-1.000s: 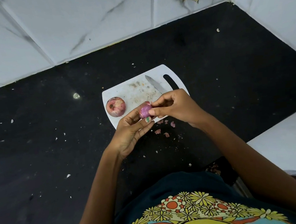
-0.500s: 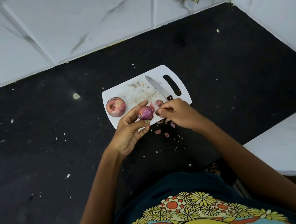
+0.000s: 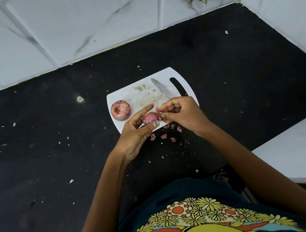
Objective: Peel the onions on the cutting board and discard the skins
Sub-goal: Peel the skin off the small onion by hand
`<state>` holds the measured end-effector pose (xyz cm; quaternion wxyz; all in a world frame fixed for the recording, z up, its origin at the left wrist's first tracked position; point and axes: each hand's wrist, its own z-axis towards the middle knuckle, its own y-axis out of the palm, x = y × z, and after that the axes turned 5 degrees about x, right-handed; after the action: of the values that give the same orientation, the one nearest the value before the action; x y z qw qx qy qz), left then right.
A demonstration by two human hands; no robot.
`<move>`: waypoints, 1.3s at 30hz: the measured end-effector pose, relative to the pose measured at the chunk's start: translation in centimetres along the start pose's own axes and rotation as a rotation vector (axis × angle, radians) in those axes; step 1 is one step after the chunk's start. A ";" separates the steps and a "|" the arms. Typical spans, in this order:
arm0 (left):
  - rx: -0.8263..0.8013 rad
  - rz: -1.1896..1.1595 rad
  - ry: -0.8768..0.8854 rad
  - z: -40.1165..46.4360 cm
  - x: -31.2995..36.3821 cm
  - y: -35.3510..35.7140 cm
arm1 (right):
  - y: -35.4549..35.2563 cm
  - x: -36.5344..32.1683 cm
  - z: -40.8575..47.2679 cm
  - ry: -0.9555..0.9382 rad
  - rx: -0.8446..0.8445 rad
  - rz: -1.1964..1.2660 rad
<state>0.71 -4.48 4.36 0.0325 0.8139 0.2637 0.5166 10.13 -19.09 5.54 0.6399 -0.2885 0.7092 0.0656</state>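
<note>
My left hand (image 3: 134, 134) holds a small purple onion (image 3: 150, 117) between thumb and fingers, just above the near edge of the white cutting board (image 3: 127, 95). My right hand (image 3: 182, 113) pinches a thin strip of pink skin (image 3: 157, 110) at the onion's right side. A second, larger onion (image 3: 120, 110), partly peeled with pale patches, rests on the board's left end. Several torn skin pieces (image 3: 164, 136) lie on the black counter just below the board.
A knife (image 3: 161, 88) lies on the board behind my right hand, blade pointing away, next to the board's handle slot (image 3: 177, 85). White tiled walls close the back and right. A white ledge (image 3: 297, 150) is at the right. Crumbs dot the black counter (image 3: 57, 143).
My right hand has risen back to the onion and now pinches a new bit of skin, after dropping toward the board's near edge half a second ago. The left hand turned the onion slightly.
</note>
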 end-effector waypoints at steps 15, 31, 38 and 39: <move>0.051 0.127 0.102 0.5 -0.3 0.0 | -0.2 -1.0 -0.3 -0.039 -0.086 -0.316; 0.018 0.343 0.202 0.5 -0.1 0.0 | 0.2 -1.8 -0.3 -0.184 -0.091 -0.260; -0.005 0.361 0.177 0.5 -0.3 0.1 | -0.2 -1.3 -0.1 -0.236 -0.013 -0.279; -0.003 0.364 0.180 0.5 -0.3 0.1 | -0.2 -1.3 -0.2 -0.229 -0.022 -0.270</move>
<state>1.10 -4.60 3.95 -0.0841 0.7986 0.1132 0.5851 10.11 -18.94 6.83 0.7163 -0.3789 0.5857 0.0191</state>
